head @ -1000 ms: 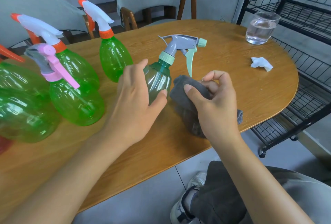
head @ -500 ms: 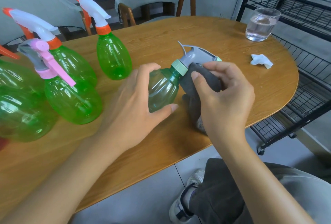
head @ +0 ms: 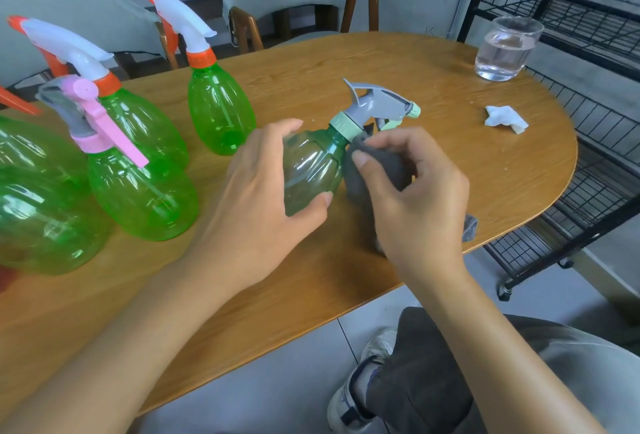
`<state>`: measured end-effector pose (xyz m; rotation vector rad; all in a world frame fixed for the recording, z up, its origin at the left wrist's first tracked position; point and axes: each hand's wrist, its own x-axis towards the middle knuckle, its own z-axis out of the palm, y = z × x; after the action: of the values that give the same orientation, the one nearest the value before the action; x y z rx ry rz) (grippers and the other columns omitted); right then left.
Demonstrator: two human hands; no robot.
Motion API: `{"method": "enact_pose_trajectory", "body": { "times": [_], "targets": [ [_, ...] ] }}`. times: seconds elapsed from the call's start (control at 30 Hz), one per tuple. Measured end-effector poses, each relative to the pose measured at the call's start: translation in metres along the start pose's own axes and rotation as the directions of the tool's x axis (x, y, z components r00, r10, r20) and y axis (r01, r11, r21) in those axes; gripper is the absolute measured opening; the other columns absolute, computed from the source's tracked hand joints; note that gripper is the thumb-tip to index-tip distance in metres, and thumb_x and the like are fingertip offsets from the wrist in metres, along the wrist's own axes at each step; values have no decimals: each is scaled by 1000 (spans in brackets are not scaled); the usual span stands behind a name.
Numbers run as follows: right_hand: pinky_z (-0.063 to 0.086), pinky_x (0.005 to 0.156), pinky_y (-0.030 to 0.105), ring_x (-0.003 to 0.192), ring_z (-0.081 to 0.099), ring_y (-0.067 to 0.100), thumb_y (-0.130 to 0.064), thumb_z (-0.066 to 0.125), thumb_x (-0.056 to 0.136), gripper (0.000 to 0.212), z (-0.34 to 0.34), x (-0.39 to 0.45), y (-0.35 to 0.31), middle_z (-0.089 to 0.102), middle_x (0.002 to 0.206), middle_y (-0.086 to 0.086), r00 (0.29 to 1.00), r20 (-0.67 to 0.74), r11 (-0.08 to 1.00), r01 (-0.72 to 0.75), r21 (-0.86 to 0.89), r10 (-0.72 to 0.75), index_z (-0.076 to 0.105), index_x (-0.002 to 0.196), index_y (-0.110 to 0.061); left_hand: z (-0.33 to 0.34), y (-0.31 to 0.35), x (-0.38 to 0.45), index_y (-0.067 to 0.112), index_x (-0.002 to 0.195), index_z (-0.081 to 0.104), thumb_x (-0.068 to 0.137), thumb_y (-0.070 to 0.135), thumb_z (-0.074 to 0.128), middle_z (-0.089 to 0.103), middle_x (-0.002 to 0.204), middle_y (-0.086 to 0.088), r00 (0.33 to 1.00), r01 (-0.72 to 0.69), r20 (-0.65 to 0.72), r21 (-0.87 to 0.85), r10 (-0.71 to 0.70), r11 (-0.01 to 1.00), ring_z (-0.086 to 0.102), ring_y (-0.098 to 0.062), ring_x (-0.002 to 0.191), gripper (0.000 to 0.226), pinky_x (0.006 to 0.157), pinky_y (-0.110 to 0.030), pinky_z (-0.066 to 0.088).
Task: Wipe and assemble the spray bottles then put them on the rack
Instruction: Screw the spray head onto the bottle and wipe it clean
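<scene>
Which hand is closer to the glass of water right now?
Right. The right hand holds the grey cloth at the bottle neck, on the glass's side of the table. The left hand grips the bottle body, farther from the glass.

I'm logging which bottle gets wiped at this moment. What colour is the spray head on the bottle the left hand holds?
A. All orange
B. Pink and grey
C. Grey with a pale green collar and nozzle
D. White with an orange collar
C: the bottle gripped by the left hand has a grey spray head with pale green collar and nozzle, while the right hand presses a grey cloth against its neck.
</scene>
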<state>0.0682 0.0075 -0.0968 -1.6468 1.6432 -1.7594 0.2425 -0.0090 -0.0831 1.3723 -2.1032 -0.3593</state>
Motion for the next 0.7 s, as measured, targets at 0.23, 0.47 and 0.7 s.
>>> {"method": "enact_pose_trajectory", "body": {
  "times": [0.23,0.47,0.7],
  "targets": [
    [41,76,12,86,58,-3,-15,62,100,11,-4,6,-1,61,91,-17,998,-29,995,-61,74,63,54,101,-23,-1,0,0,28,146,44,78,50,74,42,134,11,1000,-23,15,32,22,999,43,-10,128,77,104,-22,31],
    [38,79,9,91,57,0,-9,63,99,19,1,-2,1,62,97,-12,979,203,999,-21,40,12,52,101,-24,-2,-6,1,32,138,46,76,49,80,48,130,15,1000,-10,-6,26,10,1000,45,-2,118,73,95,-2,27],
    [42,80,25,94,57,17,-18,55,102,11,-4,5,6,60,99,-1,996,-21,995,-81,61,82,48,104,-26,-5,1,-4,41,136,42,75,52,81,54,129,19,1000,-8,3,84,8,996,54,-9,114,73,91,-36,47]
  ]
}}
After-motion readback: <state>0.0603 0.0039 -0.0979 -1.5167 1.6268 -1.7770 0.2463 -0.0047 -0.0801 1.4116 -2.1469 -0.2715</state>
